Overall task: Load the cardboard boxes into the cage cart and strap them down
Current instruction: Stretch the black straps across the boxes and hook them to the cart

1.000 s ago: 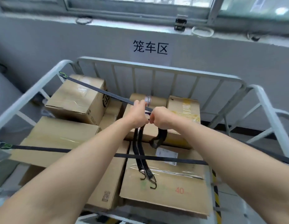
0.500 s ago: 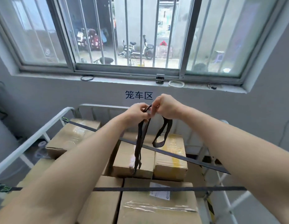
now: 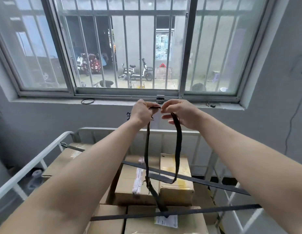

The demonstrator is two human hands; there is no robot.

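My left hand (image 3: 141, 114) and my right hand (image 3: 180, 114) are raised close together in front of the window sill, both pinching a loose black strap (image 3: 178, 149) that hangs down in loops over the boxes. Its metal hooks (image 3: 147, 184) dangle just above the load. Several cardboard boxes (image 3: 177, 176) fill the white cage cart (image 3: 111, 130) below. One black strap (image 3: 197, 180) runs diagonally across them, and another taut strap (image 3: 180, 212) crosses near the front.
A barred window (image 3: 126, 48) fills the wall ahead, with scooters outside. A small rubber ring (image 3: 87, 101) and a latch (image 3: 160, 98) sit on the sill. The cart's white side rails (image 3: 28, 168) rise on the left and right.
Both hands have lifted the loose strap from just above the boxes up to sill height and moved slightly apart, stretching a short length between them. The view has tilted upward.
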